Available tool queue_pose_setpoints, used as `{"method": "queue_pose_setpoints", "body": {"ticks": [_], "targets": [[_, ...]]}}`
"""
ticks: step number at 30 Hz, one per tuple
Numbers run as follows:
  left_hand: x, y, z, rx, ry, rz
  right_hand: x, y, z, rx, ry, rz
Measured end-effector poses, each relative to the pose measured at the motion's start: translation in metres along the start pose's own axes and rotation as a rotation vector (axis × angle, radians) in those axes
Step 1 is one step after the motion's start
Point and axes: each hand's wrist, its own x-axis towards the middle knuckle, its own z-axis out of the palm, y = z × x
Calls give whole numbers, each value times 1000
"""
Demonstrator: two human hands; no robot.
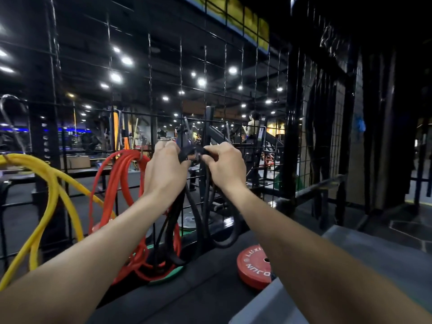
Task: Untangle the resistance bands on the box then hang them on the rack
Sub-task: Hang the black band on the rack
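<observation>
Hanging far left of the grip, a yellow band (50,197) droops from a hook on the wire rack (149,94). Nearer, just left of the grip, red bands (121,183) hang in loops from another hook.

The left hand (164,170) and the right hand (224,166) are both up at the rack, close together. Each one pinches the top of the black band (205,206). Its loops fall straight down below the grip, toward the floor.

The band looks soft, bendy and light. It will likely flop and stretch, and may twist again. The flat top end, where the hands are now, looks like the best place to hold while it goes on a hook.

Below and right of the grip, a red weight plate (254,267) lies flat beside a grey box (374,249). The room is a dark gym with many small ceiling lights.
</observation>
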Motion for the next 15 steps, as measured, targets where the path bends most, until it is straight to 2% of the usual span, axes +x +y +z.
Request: {"method": "queue_pose_setpoints", "body": {"ticks": [9, 15], "targets": [[-15, 6, 21, -202, -117, -101, -2, 2, -6, -21, -11, 74], [-16, 4, 19, -135, -74, -56, -2, 6, -3, -2, -13, 109]]}}
